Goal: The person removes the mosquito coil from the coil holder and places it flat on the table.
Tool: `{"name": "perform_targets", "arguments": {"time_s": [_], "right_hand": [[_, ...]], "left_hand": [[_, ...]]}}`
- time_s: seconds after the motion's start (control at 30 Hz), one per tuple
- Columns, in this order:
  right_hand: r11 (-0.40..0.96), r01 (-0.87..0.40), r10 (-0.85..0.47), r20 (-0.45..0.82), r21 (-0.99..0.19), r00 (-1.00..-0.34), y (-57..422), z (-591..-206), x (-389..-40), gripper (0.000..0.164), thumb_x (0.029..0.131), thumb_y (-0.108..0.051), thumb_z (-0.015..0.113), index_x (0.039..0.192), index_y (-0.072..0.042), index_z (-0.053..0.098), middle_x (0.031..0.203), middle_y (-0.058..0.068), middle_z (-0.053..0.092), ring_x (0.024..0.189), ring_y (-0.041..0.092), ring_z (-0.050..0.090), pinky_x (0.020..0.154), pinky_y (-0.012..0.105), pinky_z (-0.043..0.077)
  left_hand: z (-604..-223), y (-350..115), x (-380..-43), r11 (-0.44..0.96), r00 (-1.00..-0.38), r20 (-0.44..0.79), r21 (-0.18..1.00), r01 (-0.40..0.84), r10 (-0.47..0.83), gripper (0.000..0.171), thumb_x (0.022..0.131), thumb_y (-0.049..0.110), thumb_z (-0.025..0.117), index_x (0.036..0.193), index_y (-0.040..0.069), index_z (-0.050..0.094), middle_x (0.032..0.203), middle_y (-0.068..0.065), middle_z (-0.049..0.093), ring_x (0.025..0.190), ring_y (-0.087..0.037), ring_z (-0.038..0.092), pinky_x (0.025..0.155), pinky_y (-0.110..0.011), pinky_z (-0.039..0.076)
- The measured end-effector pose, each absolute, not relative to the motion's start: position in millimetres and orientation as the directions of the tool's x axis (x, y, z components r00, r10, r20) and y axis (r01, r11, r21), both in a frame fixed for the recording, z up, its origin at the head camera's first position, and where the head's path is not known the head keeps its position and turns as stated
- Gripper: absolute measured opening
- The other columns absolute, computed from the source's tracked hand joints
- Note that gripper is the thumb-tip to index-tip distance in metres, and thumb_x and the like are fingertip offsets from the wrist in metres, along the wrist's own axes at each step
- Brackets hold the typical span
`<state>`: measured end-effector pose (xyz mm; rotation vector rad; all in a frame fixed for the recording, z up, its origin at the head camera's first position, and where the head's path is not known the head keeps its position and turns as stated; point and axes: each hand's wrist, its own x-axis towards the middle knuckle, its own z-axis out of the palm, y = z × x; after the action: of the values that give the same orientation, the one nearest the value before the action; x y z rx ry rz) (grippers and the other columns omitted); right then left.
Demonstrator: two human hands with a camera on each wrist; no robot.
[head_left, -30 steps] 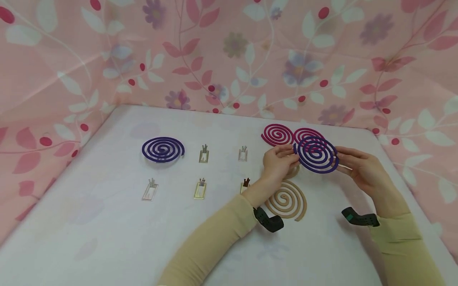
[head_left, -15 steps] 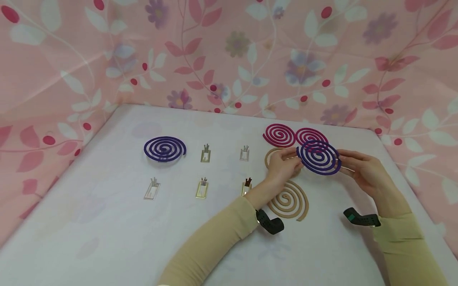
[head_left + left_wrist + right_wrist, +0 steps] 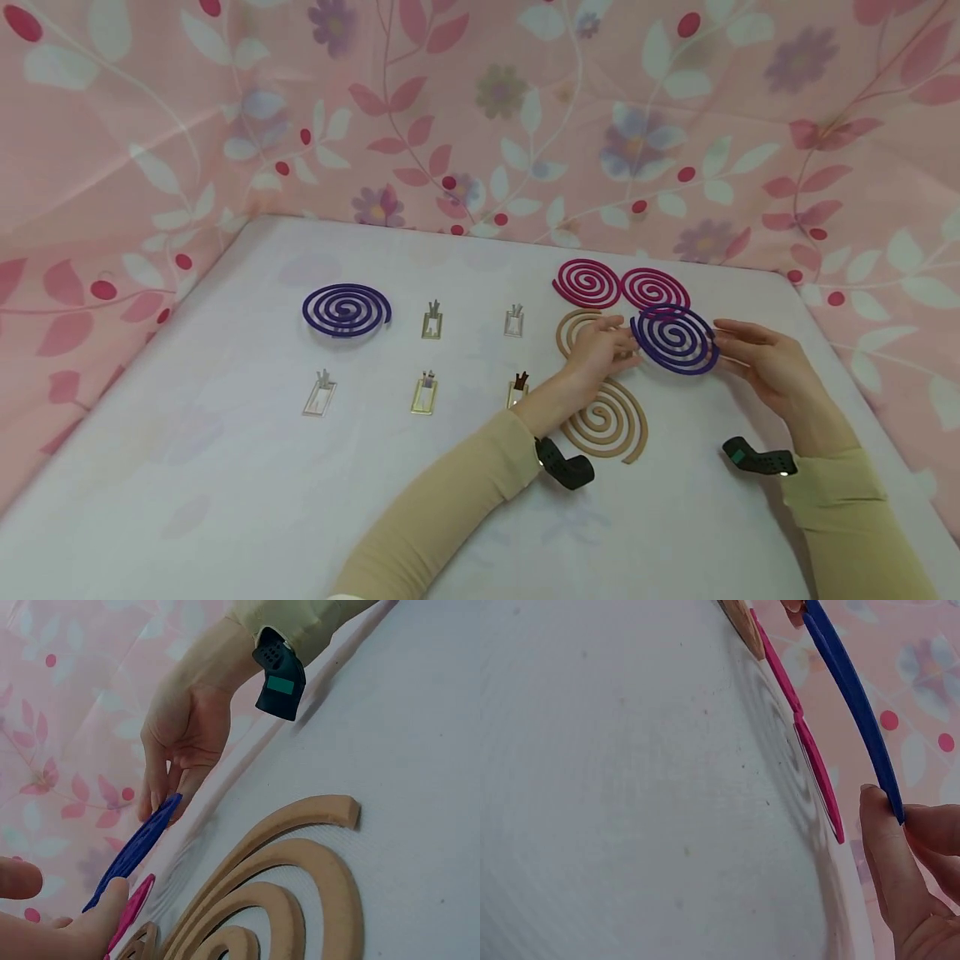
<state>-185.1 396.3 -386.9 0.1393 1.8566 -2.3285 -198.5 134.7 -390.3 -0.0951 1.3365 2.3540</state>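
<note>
A purple mosquito coil is held up over the right side of the table, slightly tilted. My right hand pinches its right edge between thumb and fingers, as the right wrist view shows. At the opposite edge is my left hand, its thumb and fingers spread, fingertips right beside the coil. In the left wrist view the coil appears edge-on behind the left thumb. Under and in front of the left hand lie two tan coils, one nearer and one partly hidden.
Two magenta coils lie side by side at the back right. Another purple coil sits raised at the left. Several small metal coil stands with upright prongs stand in rows mid-table. A floral cloth hangs behind.
The held purple coil has come slightly right and toward the front, uncovering more of the magenta coils. My left fingers have loosened from its left edge; the right hand still holds on.
</note>
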Motion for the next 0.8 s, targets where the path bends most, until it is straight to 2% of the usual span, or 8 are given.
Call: {"name": "perform_targets", "arguments": {"time_s": [0.27,0.47,0.63,0.8], "right_hand": [[-0.124,0.223,0.001,-0.225,-0.967,-0.974,402.8,-389.7,-183.7,0.026,0.094,0.002,0.063,0.102,-0.02,0.074,0.096,-0.006,0.075,0.087,0.006,0.071,0.074,0.022,0.06],[-0.04,0.303,0.07,-0.305,-0.952,-0.95,401.0,-386.7,-182.2,0.02,0.092,-0.008,0.071,0.105,-0.022,0.07,0.094,-0.012,0.074,0.087,0.003,0.07,0.074,0.019,0.059],[-0.008,0.311,0.083,-0.311,-0.95,-0.947,399.5,-385.0,-182.3,0.019,0.091,-0.01,0.073,0.105,-0.023,0.07,0.093,-0.013,0.073,0.086,0.001,0.07,0.073,0.017,0.059],[0.033,0.314,0.111,-0.308,-0.949,-0.945,399.0,-385.8,-183.0,0.018,0.089,-0.012,0.075,0.103,-0.022,0.071,0.091,-0.015,0.072,0.084,0.001,0.069,0.072,0.016,0.058]], "left_hand": [[-391.5,133.5,-196.8,-0.447,-0.871,-0.273,0.773,-0.451,0.408,0.052,0.096,0.001,0.05,0.146,-0.003,0.037,0.14,-0.027,0.051,0.132,-0.038,0.052,0.108,-0.05,0.046],[-391.6,134.1,-195.6,-0.409,-0.86,-0.282,0.788,-0.46,0.424,0.054,0.098,0.006,0.051,0.149,-0.002,0.035,0.144,-0.025,0.049,0.134,-0.037,0.05,0.108,-0.049,0.046],[-390.1,133.4,-194.7,-0.384,-0.851,-0.28,0.799,-0.463,0.444,0.053,0.102,0.011,0.046,0.151,-0.002,0.032,0.147,-0.026,0.046,0.136,-0.037,0.048,0.11,-0.049,0.045],[-390.8,133.8,-195.6,-0.363,-0.833,-0.273,0.803,-0.473,0.482,0.051,0.102,0.016,0.045,0.148,-0.005,0.037,0.151,-0.028,0.042,0.138,-0.038,0.046,0.111,-0.05,0.043]]}}
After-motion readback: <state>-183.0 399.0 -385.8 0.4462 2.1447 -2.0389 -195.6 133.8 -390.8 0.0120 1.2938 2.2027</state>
